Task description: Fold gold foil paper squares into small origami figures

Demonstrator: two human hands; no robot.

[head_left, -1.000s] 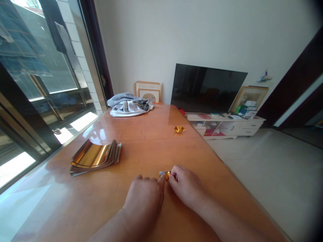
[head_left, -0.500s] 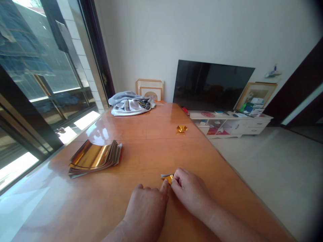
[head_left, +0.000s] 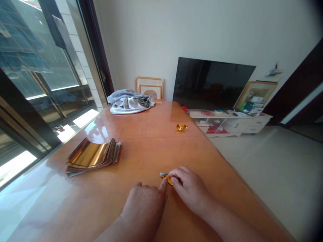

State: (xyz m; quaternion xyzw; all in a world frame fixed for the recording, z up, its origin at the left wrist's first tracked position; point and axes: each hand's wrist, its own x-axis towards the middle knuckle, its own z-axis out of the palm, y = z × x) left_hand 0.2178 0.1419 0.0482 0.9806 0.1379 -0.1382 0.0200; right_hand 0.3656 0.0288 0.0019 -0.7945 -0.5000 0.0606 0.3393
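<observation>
A small folded piece of gold paper (head_left: pixel 166 177) lies on the glossy wooden table (head_left: pixel 141 148), close to me. My right hand (head_left: pixel 188 188) pinches its right side with curled fingers. My left hand (head_left: pixel 145 205) rests knuckles-up beside it, its fingers curled and the forefinger pressing on the paper's left edge. Most of the paper is hidden under the fingers.
A curled stack of gold foil sheets (head_left: pixel 92 157) lies at the left of the table. A finished gold folded piece (head_left: pixel 181 127) sits further back. Grey cloth (head_left: pixel 130 101) is heaped at the far end. The table's right edge drops to tiled floor; a TV (head_left: pixel 213 85) stands behind.
The view has shifted slightly. My right fingers have moved over the top of the gold paper, and my left forefinger has stayed pressed against its left edge.
</observation>
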